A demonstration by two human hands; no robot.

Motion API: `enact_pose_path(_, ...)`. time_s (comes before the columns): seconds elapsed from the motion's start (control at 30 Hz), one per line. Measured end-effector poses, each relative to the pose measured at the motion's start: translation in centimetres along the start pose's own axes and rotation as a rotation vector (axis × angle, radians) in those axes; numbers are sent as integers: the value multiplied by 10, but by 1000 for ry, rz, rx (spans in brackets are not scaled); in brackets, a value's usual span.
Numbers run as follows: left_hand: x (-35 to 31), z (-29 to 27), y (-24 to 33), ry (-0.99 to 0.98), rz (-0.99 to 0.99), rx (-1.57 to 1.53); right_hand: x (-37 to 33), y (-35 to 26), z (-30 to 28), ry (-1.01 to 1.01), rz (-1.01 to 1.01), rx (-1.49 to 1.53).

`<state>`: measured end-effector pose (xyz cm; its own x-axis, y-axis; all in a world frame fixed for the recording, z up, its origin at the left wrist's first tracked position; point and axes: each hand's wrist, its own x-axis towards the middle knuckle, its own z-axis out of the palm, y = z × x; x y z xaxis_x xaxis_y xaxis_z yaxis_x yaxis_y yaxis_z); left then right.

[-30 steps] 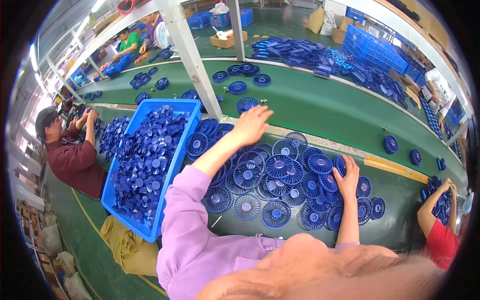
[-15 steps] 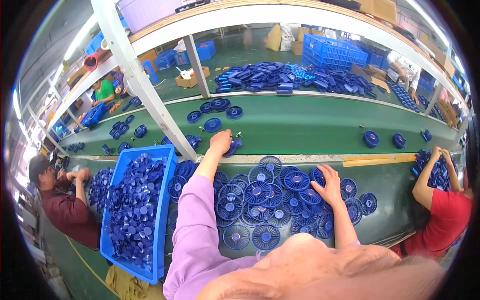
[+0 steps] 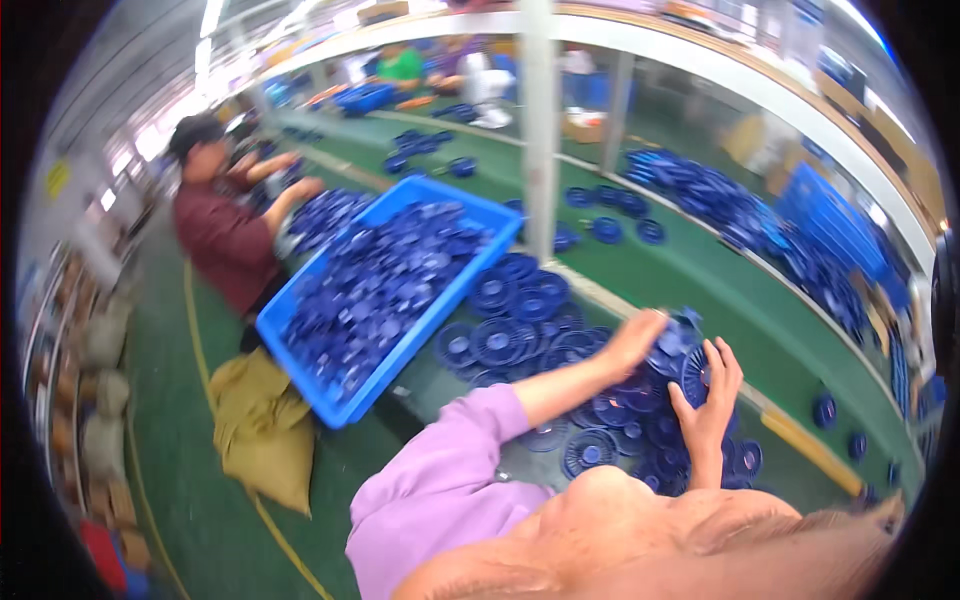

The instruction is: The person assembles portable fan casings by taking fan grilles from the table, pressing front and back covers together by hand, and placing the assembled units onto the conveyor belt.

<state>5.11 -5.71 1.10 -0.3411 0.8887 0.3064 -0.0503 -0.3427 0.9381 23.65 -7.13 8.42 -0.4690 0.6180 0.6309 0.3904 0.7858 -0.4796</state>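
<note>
My left hand point(image 3: 636, 345) is closed on a dark blue fan housing point(image 3: 680, 335), its details smeared by motion. Close beside it, my right hand point(image 3: 714, 402) grips a round blue fan grille point(image 3: 695, 376) between thumb and fingers, tilted up on edge. The two parts are near each other; whether they touch I cannot tell. Below both hands lies a heap of blue round grilles point(image 3: 590, 452) on the dark table, partly covered by my left forearm.
Left of the heap stands a blue tray point(image 3: 375, 393) full of small blue parts. A green conveyor belt point(image 3: 700, 285) runs beyond the table, with a white post point(image 3: 538, 140) at its edge. A co-worker in dark red point(image 3: 225, 225) sits at left; a tan sack point(image 3: 265, 445) is on the floor.
The view has swung left. My left hand has come back from the belt's edge with the housing, close to my right hand. My right hand now holds a grille up off the heap.
</note>
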Motion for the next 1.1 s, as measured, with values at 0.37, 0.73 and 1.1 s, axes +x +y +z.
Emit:
enact_pose_path(0.37,-83,1,20,-2,-407,-1062,-12,-7,47,-276,-401,-116)
enact_pose_path(0.73,-103,10,34,324,338,11,-22,-27,91,-161,27,687)
enact_pose_path(1.1,-69,-18,43,383,484,281,19,-48,102,-202,258,864)
